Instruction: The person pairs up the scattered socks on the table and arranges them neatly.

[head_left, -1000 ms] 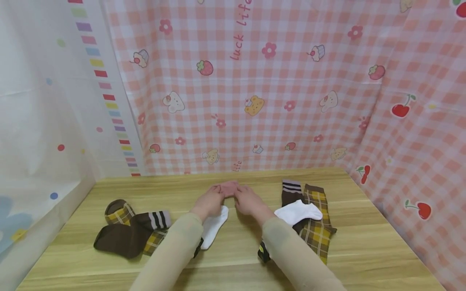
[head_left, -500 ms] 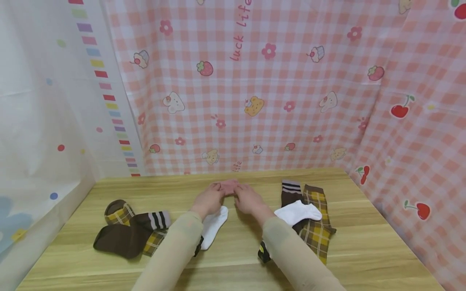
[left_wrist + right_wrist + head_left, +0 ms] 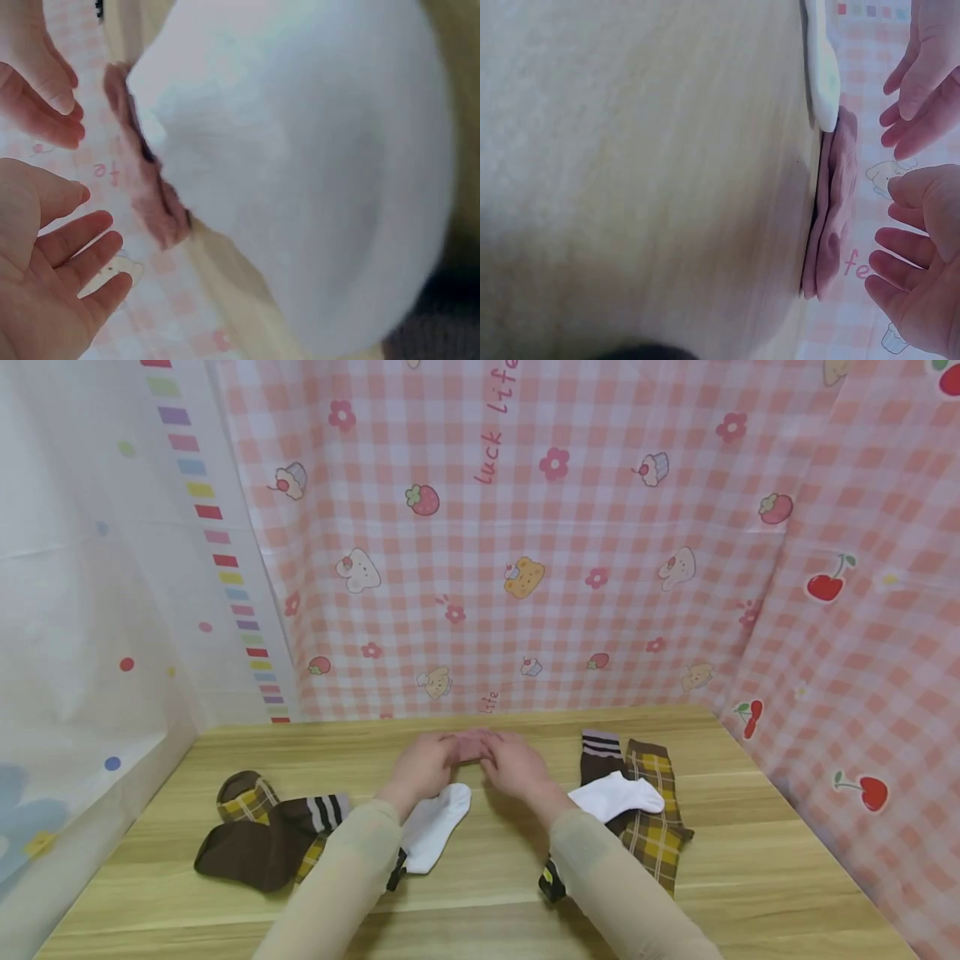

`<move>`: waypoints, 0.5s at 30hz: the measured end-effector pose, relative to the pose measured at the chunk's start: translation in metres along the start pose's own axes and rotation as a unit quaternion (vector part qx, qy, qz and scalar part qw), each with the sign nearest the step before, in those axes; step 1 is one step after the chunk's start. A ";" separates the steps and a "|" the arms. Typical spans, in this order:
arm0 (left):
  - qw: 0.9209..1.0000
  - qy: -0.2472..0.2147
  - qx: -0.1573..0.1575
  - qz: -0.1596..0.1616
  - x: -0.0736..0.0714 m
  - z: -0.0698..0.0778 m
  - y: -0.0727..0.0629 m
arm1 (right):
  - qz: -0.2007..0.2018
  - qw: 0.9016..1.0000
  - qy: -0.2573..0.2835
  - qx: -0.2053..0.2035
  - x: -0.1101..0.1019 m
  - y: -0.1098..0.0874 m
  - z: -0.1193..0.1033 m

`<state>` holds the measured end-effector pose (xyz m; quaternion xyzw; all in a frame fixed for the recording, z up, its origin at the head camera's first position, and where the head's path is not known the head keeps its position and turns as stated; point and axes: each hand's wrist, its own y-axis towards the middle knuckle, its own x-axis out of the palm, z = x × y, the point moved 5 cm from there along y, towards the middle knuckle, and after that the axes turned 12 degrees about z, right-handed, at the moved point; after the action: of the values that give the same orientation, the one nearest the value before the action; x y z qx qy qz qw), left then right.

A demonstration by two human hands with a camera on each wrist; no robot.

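Note:
A folded pink piece of fabric (image 3: 471, 747) lies at the back middle of the table, its stacked layers showing in the right wrist view. My left hand (image 3: 420, 768) and right hand (image 3: 517, 768) hover over its two sides. Both wrist views show a gap between the fabric and the relaxed, slightly bent fingers; neither hand grips anything. A white sock (image 3: 438, 831) lies just under my left wrist and fills much of the left wrist view. By my right forearm lies another white sock (image 3: 615, 797), across a brown one with a striped cuff (image 3: 600, 756).
At the left, a brown sock (image 3: 243, 856) with a striped cuff lies over a yellow plaid sock (image 3: 247, 797). A second plaid sock (image 3: 656, 852) lies at the right. Patterned cloth (image 3: 480, 568) hangs behind the wooden table (image 3: 472, 935).
Both hands have come off the edges of the folded pink fabric and lifted slightly. The forearms have spread a little apart. The socks lie where they were.

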<state>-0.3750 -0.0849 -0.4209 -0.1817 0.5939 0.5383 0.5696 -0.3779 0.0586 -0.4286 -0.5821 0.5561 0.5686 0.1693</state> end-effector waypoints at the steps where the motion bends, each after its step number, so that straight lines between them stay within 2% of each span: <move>1: 1.000 -0.002 -0.002 0.002 -0.002 0.000 -0.001 | 0.004 1.000 0.003 -0.001 -0.001 0.000 -0.001; 11: 0.998 -0.043 -0.050 0.016 -0.023 -0.001 -0.013 | 0.032 0.999 0.034 -0.017 -0.005 -0.004 -0.006; 15: 0.997 -0.062 -0.046 0.025 -0.028 -0.002 -0.018 | 0.041 0.998 0.052 -0.024 -0.008 -0.008 -0.009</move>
<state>-0.3530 -0.1045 -0.4054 -0.1593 0.5360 0.5895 0.5829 -0.3653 0.0575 -0.4225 -0.5910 0.5737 0.5577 0.1026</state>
